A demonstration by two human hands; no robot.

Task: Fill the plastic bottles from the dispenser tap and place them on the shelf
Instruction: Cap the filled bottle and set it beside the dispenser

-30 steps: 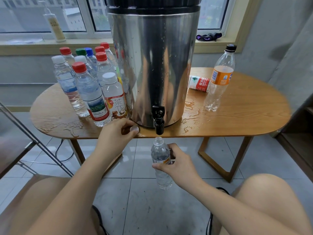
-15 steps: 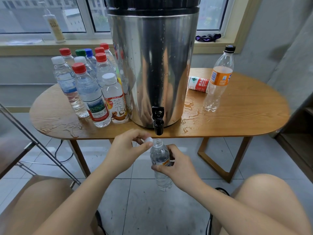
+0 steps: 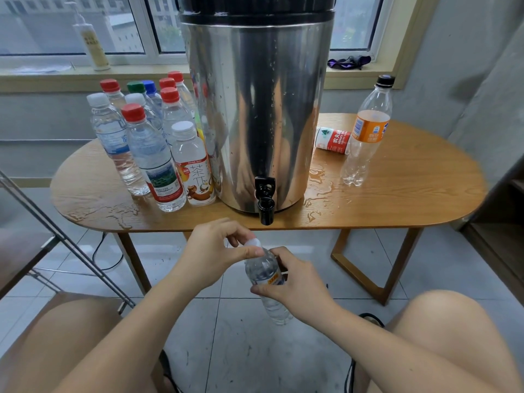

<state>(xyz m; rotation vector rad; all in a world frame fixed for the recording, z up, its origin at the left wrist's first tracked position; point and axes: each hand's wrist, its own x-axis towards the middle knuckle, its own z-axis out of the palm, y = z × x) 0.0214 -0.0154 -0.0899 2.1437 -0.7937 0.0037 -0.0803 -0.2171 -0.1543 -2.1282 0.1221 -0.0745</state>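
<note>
Plain tiled room, home or small office by its look: a large steel dispenser [image 3: 256,109] stands on an oval wooden table [image 3: 411,199] over pale floor tiles [image 3: 241,350]. Behind the dispenser a white-framed window [image 3: 153,29] looks onto buildings, its sill [image 3: 42,79] carrying a pump bottle [image 3: 90,43] to the left and a purple bundle [image 3: 349,62] to the right. Capped plastic bottles [image 3: 147,148] crowd the table left of the dispenser; bare grey walls [image 3: 459,66] rise to its right.

The tall cylindrical steel dispenser [image 3: 255,109] is mirror-silver with a black plastic tap [image 3: 265,205]. The oval wooden table [image 3: 411,194] shows honey-brown grain. The clear upright plastic bottle [image 3: 368,131] wears an orange label and a black cap.
</note>
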